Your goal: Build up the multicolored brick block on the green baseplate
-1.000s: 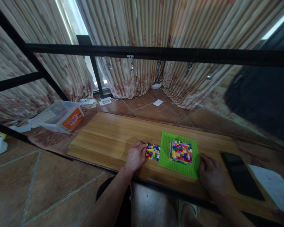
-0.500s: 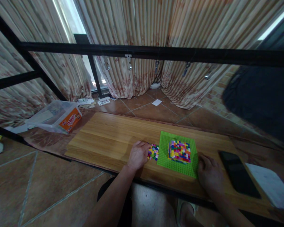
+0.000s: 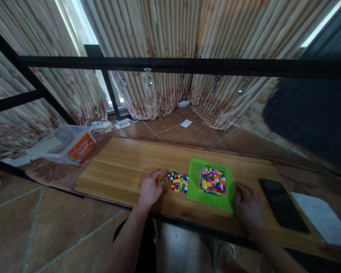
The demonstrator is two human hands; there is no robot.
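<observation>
Small multicoloured building bricks [image 3: 176, 181] lie in a loose pile on the wooden tabletop. At the pile's left edge is my left hand [image 3: 151, 188], its fingers curled together; what is between them, if anything, is too small to make out. To the right of the pile lies a green studded baseplate [image 3: 194, 189]. A block built of many bricks [image 3: 213, 181] stands on it, layered and mottled in colour. My right hand [image 3: 249, 204] rests against the baseplate's right edge, fingers bent and closed, their tips partly hidden.
A black phone-like slab [image 3: 284, 204] and a white sheet of paper [image 3: 324, 218] lie on the right. Beyond the wooden board's [image 3: 116, 163] left end stands a clear plastic box [image 3: 65, 142] with an orange label. A black bar [image 3: 165, 63] crosses before the curtains.
My left hand has moved left from over the pile, and more loose bricks now show. My right hand stays by the baseplate. The whole view has shifted slightly.
</observation>
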